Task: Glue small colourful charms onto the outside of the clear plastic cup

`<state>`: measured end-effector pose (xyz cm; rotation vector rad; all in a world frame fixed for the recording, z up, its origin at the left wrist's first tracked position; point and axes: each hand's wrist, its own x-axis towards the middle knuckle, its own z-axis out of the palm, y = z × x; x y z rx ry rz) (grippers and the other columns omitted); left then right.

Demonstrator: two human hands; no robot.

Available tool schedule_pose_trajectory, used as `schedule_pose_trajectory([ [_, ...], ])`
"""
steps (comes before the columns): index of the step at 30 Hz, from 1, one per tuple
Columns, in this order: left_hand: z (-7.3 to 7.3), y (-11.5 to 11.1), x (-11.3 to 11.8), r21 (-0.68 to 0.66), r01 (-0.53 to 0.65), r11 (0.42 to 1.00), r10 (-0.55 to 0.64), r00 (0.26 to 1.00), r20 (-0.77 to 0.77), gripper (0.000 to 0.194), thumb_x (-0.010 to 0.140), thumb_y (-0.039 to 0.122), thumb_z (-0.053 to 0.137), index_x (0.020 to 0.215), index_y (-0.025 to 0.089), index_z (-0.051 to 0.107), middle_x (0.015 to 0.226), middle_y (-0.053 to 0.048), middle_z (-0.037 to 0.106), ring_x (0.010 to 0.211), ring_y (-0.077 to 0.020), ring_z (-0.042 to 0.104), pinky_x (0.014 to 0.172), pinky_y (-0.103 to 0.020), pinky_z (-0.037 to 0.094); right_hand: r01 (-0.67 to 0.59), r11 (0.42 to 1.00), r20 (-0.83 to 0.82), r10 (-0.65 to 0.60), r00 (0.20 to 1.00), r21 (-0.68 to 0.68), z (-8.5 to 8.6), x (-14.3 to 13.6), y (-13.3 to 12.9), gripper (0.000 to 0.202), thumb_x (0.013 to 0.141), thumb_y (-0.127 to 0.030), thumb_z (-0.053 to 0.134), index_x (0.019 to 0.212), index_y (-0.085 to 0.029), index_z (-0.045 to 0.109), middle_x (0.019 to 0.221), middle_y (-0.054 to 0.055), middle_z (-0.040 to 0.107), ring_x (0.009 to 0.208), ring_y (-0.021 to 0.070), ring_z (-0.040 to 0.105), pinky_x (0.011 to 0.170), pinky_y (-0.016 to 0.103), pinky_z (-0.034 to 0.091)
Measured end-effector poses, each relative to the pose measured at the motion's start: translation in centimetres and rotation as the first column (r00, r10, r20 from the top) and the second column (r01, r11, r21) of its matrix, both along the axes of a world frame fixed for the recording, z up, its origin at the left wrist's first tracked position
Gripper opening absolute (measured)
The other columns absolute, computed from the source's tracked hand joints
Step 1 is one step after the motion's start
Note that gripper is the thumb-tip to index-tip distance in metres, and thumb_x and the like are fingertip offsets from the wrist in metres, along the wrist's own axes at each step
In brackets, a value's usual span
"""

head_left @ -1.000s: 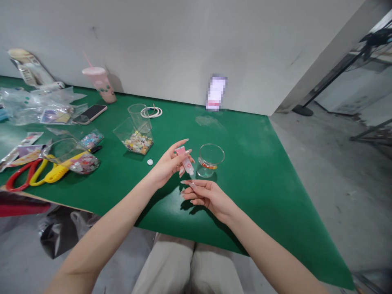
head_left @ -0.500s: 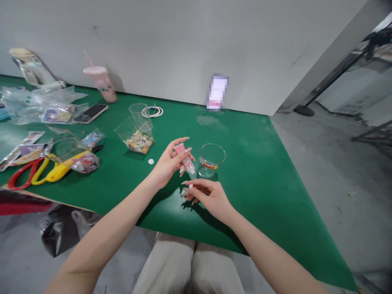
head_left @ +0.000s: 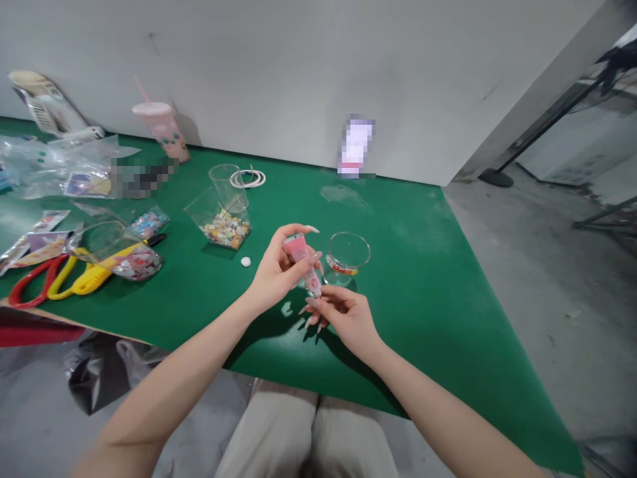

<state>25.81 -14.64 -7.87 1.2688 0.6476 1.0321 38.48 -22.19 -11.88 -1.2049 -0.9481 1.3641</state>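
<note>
My left hand [head_left: 279, 269] holds a small pink squeeze tube [head_left: 297, 247] between thumb and fingers, its nozzle tilted down to the right. My right hand [head_left: 343, 312] is pinched right at the nozzle end. The small white piece in its fingertips is mostly hidden there, and I cannot tell whether it touches the nozzle. Just behind the hands stands a clear round cup [head_left: 350, 249] with a red and orange band low on it. A small white disc [head_left: 245, 262] lies on the green table, left of my left hand.
To the left are a clear container of pale charms [head_left: 226, 230], a clear cup [head_left: 227, 179], a coiled white cable [head_left: 249, 178], a bag of dark red pieces [head_left: 141, 262] and scissors with red and yellow handles [head_left: 37, 282]. A pink tumbler [head_left: 162, 129] and a blurred phone [head_left: 356, 147] stand by the wall.
The tube has tipped lower and slightly right, and my right hand has moved up to its nozzle. The white piece in my right fingertips has become mostly hidden.
</note>
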Motion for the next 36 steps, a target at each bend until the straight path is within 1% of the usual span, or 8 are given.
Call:
schedule_pose_trajectory([
  [5,0.08,-0.03,0.06,-0.007,-0.009,1.0,0.009,1.0,-0.017,0.042,0.072,0.03,0.071,0.104,0.022,0.046,0.068,0.003,0.062,0.055,-0.0097,0.06,0.048,-0.018,0.043,-0.004,1.0,0.002,0.004,1.0,0.002,0.01,-0.01,-0.1,0.029,0.067,-0.041,0.073,0.079,-0.017,0.066,0.063,0.003,0.069,0.047,0.0125,0.061,0.043,0.024,0.047],
  [10,0.15,-0.02,0.09,-0.016,-0.009,1.0,0.009,1.0,-0.001,0.042,0.07,0.031,0.073,0.102,0.021,0.047,0.066,0.003,0.061,0.056,-0.0099,0.06,0.046,-0.018,0.042,0.012,1.0,-0.004,-0.012,1.0,0.003,-0.12,0.03,-0.15,0.032,0.065,-0.043,0.074,0.081,-0.017,0.067,0.061,0.003,0.069,0.046,0.0129,0.061,0.043,0.024,0.047],
  [15,-0.2,0.15,0.03,-0.027,0.014,1.0,-0.014,1.0,0.001,0.044,0.069,0.033,0.073,0.103,0.021,0.047,0.067,0.003,0.063,0.054,-0.0097,0.059,0.045,-0.017,0.04,0.006,1.0,0.021,-0.006,1.0,0.014,-0.27,0.1,-0.25,0.03,0.068,-0.042,0.073,0.083,-0.017,0.067,0.062,0.003,0.069,0.048,0.0134,0.062,0.044,0.024,0.046],
  [18,-0.34,0.19,0.02,-0.011,0.026,1.0,-0.026,1.0,-0.017,0.043,0.072,0.034,0.071,0.104,0.021,0.046,0.067,0.002,0.064,0.05,-0.0086,0.057,0.041,-0.017,0.036,0.019,1.0,0.027,-0.019,0.999,0.007,-0.2,0.12,-0.29,0.029,0.067,-0.041,0.073,0.081,-0.017,0.066,0.062,0.003,0.069,0.048,0.0136,0.062,0.044,0.024,0.046],
  [24,0.06,-0.01,0.14,-0.033,0.023,0.999,-0.023,1.0,0.003,0.043,0.07,0.034,0.073,0.101,0.021,0.046,0.065,0.003,0.064,0.046,-0.0062,0.054,0.04,-0.016,0.033,0.022,1.0,0.034,-0.022,0.999,0.003,0.09,0.16,-0.3,0.029,0.066,-0.043,0.073,0.079,-0.017,0.065,0.061,0.003,0.069,0.047,0.0136,0.062,0.043,0.024,0.046],
  [28,0.07,-0.01,0.15,-0.029,0.023,0.999,-0.022,1.0,0.013,0.043,0.07,0.033,0.073,0.101,0.02,0.046,0.066,0.004,0.063,0.047,-0.0061,0.056,0.04,-0.016,0.035,0.017,1.0,0.052,-0.018,0.999,0.016,-0.15,0.25,-0.33,0.03,0.068,-0.043,0.072,0.081,-0.017,0.066,0.062,0.004,0.069,0.047,0.0135,0.062,0.043,0.024,0.047],
  [36,-0.77,0.4,0.08,0.073,0.082,0.994,-0.086,0.994,0.062,0.038,0.077,0.029,0.068,0.103,0.021,0.042,0.068,0.005,0.064,0.051,-0.0062,0.059,0.044,-0.015,0.042,0.026,0.997,0.068,-0.03,0.997,0.068,-0.23,0.35,-0.33,0.029,0.069,-0.041,0.072,0.082,-0.016,0.066,0.06,0.003,0.069,0.046,0.0124,0.062,0.042,0.022,0.048],
])
